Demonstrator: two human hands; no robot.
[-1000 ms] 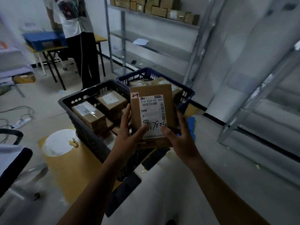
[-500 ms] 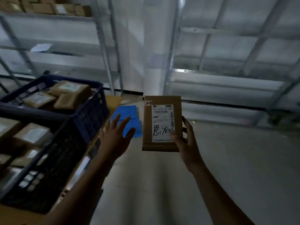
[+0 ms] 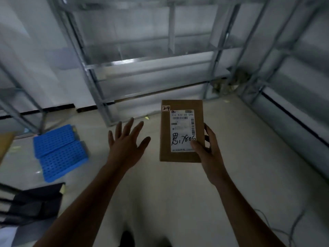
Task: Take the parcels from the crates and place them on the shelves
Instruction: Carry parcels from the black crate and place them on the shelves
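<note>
You have a single view, from the wide-angle camera on your head. It faces forward and steeply down, so the pale floor (image 3: 178, 193) fills the lower half and both your forearms run up from the bottom edge. Your left hand (image 3: 127, 145) and right hand (image 3: 210, 148) sit near the centre, close to the lens, with the parcel (image 3: 181, 129) just right of centre. The metal shelves (image 3: 151, 68) span the top, farther off, their posts bowed by the lens.

A parcel stockroom: bare metal shelving racks (image 3: 149, 66), pale concrete floor (image 3: 178, 189), a labelled cardboard parcel (image 3: 181, 131).
</note>
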